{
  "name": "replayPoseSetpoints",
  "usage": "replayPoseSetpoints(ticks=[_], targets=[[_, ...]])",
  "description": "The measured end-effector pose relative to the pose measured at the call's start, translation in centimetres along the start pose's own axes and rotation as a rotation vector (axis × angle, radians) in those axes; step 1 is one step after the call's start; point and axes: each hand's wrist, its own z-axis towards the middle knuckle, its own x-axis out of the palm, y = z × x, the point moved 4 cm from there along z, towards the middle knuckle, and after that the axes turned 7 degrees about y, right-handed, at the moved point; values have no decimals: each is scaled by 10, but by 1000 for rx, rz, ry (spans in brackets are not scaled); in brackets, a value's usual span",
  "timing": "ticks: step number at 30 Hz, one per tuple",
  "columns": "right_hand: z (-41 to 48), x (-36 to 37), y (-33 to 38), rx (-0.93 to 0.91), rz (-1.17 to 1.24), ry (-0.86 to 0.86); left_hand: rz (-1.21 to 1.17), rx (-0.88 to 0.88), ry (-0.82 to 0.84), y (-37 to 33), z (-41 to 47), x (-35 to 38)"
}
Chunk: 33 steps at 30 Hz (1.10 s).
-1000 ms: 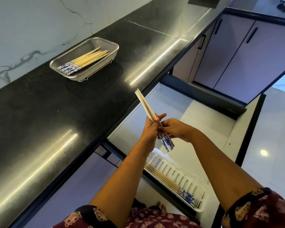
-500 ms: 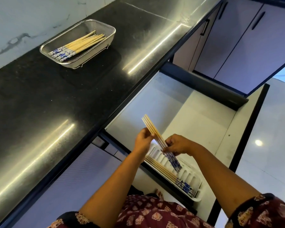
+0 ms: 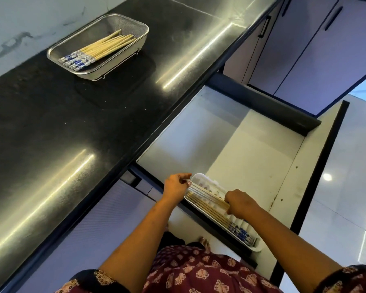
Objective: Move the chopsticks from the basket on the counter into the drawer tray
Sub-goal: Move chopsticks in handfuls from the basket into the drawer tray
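A metal mesh basket [image 3: 135,25] stands on the black counter [image 3: 51,123] at the back left and holds several wooden chopsticks [image 3: 106,46] with blue-and-white patterned ends. In the open drawer [image 3: 230,144] lies a white slotted tray [image 3: 201,182] near the front corner, with several chopsticks [image 3: 211,214] lying lengthwise in it. My left hand [image 3: 175,187] pinches the tips of a small bundle of chopsticks [image 3: 207,194] at the tray's far end. My right hand [image 3: 240,203] grips the same bundle further along. The bundle lies low over the tray, almost flat.
The drawer's pale floor stretches behind the tray toward a dark back wall [image 3: 262,102]. Grey cabinet doors [image 3: 315,49] with black handles stand at the upper right. A glossy tiled floor [image 3: 347,187] lies to the right. My patterned maroon clothing [image 3: 199,271] fills the bottom edge.
Both hands have come down from above the drawer to the tray, tipping the bundle of chopsticks from steeply slanted to nearly flat along it. The view has tilted downward.
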Motion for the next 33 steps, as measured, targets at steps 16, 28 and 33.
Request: replayPoseSetpoints(ticks=[16,28,33], targets=[[7,25,0,131,30,-17,220,59,40,5,0,2],[-5,25,6,53,-111,-194,277,82,56,4,-2,2],[-7,24,12,5,-170,-238,270,75,58,3,-3,2]])
